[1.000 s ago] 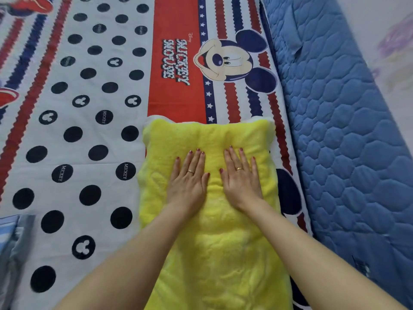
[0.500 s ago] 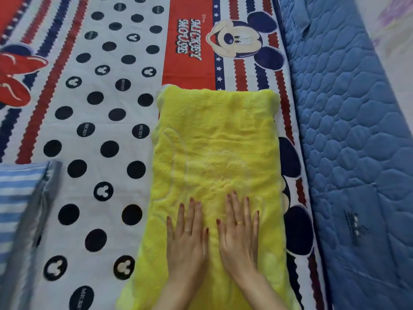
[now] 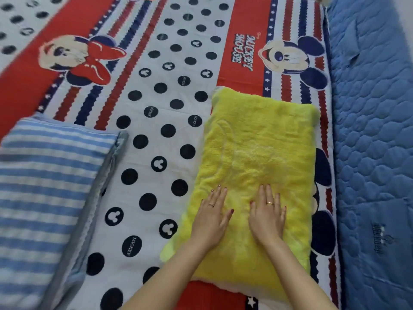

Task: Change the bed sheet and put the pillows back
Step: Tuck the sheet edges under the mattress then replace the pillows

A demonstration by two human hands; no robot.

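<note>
Hands: you have both laid flat, palms down, on the yellow pillow (image 3: 257, 166), toward its near end.
Left hand: your left hand (image 3: 211, 220) rests on the fluffy cover at about 7 o'clock of the pillow's middle; its fingers (image 3: 220, 195) are straight and held close together, the thumb angled out toward the other hand, a ring on one finger.
Right hand: your right hand (image 3: 268, 218) lies just beside it at about 5 o'clock of the pillow's middle, a narrow strip of yellow between the two; its fingers (image 3: 269, 195) are straight and only slightly fanned, a ring on one of them too, gripping nothing.
Yellow pillow: it lies lengthwise on the bed sheet (image 3: 156, 121), at roughly 4 o'clock of the view, its far end pointing to 12 o'clock, its right long edge near the sheet's right border.
Striped pillow: a blue-and-white striped pillow (image 3: 44, 186) lies on the sheet at 8 o'clock, well apart from the yellow one, with dotted sheet between them; neither of your hands touches it.
Bed sheet: it is spread flat under both pillows, white with black dots and mouse-head marks, red bands and red and navy stripes, cartoon mouse figures printed at 11 o'clock and 1 o'clock.
Quilted cover: a blue quilted cover (image 3: 371, 153) runs along the sheet's right edge from 1 o'clock down to 5 o'clock, with a small dark embroidered mark near 4 o'clock.
</note>
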